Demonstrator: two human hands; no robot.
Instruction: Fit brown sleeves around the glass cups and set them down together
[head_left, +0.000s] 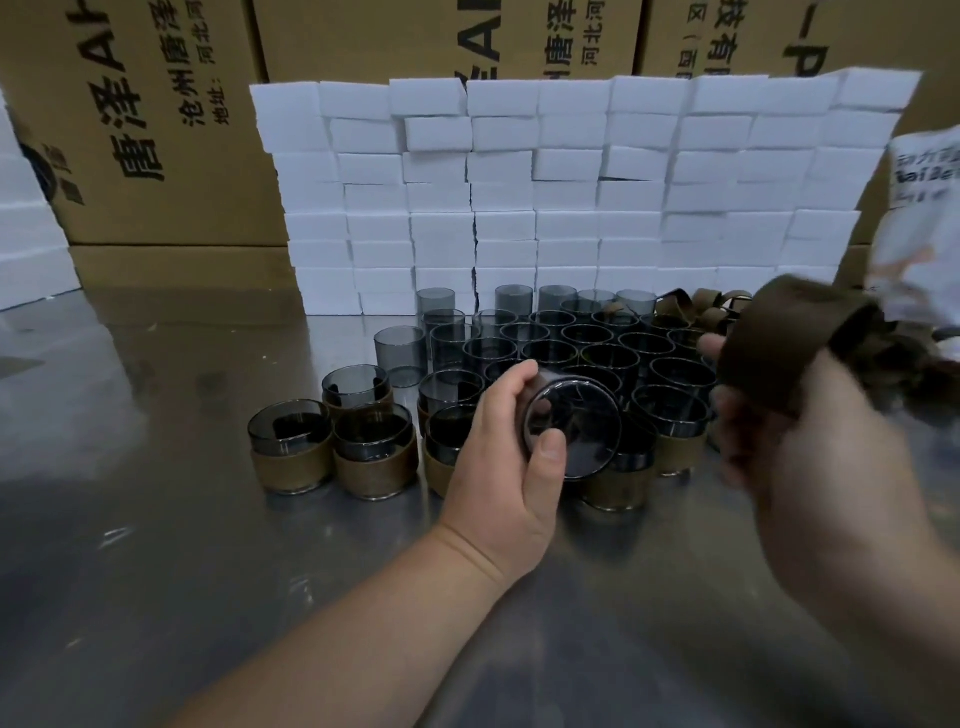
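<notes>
Your left hand (511, 452): forearm reaching in from below, fingers and thumb curled round a cup (571, 428) tipped on its side, base toward you, above the sleeved cups (291, 447). Your right hand (810, 457): raised, blurred, gripping a sleeve (779, 343) just right of the cup.

Smoke-grey cups (400, 356), brown sleeves (291, 465)
Right in front of the white foam wall (571, 208), some cups wear olive-brown bands; tan cartons (156, 130) behind it carry black print
</notes>
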